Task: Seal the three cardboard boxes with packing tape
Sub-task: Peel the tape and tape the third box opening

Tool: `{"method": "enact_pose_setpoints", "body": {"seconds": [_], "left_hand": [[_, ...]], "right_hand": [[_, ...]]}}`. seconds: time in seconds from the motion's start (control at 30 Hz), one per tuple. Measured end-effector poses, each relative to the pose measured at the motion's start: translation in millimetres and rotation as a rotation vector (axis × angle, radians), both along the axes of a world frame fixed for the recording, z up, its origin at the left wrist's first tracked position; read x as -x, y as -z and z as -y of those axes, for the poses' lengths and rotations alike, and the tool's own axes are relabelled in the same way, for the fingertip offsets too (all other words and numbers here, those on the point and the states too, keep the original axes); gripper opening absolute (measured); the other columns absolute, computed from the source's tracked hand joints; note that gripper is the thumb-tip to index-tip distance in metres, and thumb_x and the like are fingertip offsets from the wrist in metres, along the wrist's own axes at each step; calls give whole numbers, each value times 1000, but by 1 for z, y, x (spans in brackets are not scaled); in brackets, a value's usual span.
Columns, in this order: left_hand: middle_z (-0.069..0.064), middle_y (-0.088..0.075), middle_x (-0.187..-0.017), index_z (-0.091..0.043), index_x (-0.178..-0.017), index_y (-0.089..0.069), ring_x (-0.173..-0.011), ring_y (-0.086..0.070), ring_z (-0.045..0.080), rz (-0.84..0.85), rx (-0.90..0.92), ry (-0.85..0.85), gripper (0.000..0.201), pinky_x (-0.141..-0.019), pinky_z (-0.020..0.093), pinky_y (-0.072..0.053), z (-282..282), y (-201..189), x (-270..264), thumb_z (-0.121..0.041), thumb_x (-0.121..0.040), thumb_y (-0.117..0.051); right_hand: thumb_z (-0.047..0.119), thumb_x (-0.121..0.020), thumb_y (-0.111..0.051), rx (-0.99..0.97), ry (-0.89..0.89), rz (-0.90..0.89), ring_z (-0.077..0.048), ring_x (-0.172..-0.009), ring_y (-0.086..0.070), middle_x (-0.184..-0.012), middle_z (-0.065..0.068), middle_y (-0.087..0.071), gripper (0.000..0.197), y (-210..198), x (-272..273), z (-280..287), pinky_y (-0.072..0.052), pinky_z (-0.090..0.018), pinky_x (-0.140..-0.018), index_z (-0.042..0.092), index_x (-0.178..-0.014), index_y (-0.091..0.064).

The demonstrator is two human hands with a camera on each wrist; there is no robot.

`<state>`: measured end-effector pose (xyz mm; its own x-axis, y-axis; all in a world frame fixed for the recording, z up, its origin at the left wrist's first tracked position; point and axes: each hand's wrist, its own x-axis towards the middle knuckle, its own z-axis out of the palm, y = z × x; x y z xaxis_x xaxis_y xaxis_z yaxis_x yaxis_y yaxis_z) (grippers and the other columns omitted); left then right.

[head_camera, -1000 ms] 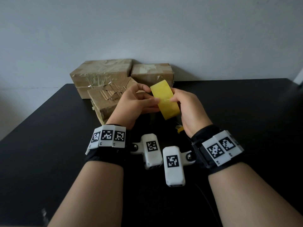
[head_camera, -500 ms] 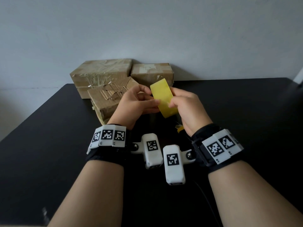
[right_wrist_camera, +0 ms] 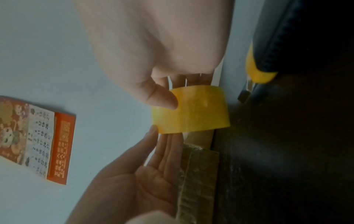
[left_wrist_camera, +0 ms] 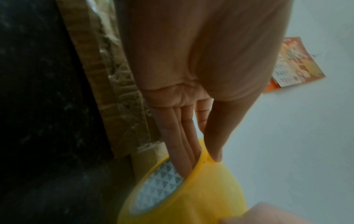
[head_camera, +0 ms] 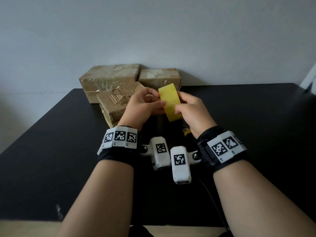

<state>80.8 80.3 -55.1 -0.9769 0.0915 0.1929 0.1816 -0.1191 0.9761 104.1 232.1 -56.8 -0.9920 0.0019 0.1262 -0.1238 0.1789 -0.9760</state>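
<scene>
A yellow roll of packing tape (head_camera: 170,101) is held above the black table between both hands. My left hand (head_camera: 145,105) pinches its rim: the fingers (left_wrist_camera: 184,151) reach into the white patterned core and the thumb lies on the outer face. My right hand (head_camera: 189,110) holds the other side, thumb (right_wrist_camera: 162,98) pressed on the roll (right_wrist_camera: 193,109) and fingers behind it. Three cardboard boxes stand behind the hands: a large one (head_camera: 109,77) at back left, a smaller one (head_camera: 159,77) at back right, and a torn-topped one (head_camera: 116,105) in front, partly hidden by my left hand.
A utility knife with a yellow tip (head_camera: 186,132) lies on the table (head_camera: 248,117) under my right wrist. The boxes stand against a pale wall. An orange printed booklet (right_wrist_camera: 38,136) hangs on that wall. The table's near edge (head_camera: 153,225) runs below my forearms.
My right thumb has slid further onto the roll's outer face and the roll has turned a little between the hands. The boxes have not moved.
</scene>
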Motion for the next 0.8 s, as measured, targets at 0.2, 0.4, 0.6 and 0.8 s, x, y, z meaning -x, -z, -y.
{"method": "enact_pose_setpoints", "body": {"seconds": [0.2,0.4,0.6,0.8], "left_hand": [[10,-61,-75,-8,-85,-55,-69,-66,24,11,34,-67,19,-66,35,-59,1,-13,-5,7,-83,-67],[12,-60,-76,-8,-86,-55,-65,-64,21,14,44,-99,16,-60,31,-58,0,-21,-23,5,-85,-65],[2,-65,-91,-17,-98,-64,-77,-66,18,-196,526,-247,13,-72,34,-59,-3,-30,-38,-14,-86,-68],[-1,-64,-112,-16,-113,-71,-93,-61,17,-561,924,-315,30,-78,22,-43,-14,-37,-56,-6,-86,-62]], "right_hand": [[-5,-81,-53,-96,-25,-4,-22,-102,-66,-105,-7,-71,54,-9,-4,-3,-54,-39,-92,22,-125,-66],[-4,-86,-55,-191,-56,24,-17,-96,-65,-101,-6,-70,34,-17,-21,-7,-51,-28,-81,20,-108,-67],[-5,-89,-52,-223,-42,32,-10,-92,-60,-100,4,-65,39,-26,-37,-7,-46,-20,-70,22,-116,-62],[-3,-92,-52,-234,-20,57,-17,-104,-59,-111,2,-63,50,-33,-49,-7,-44,-21,-71,16,-138,-54]]}}
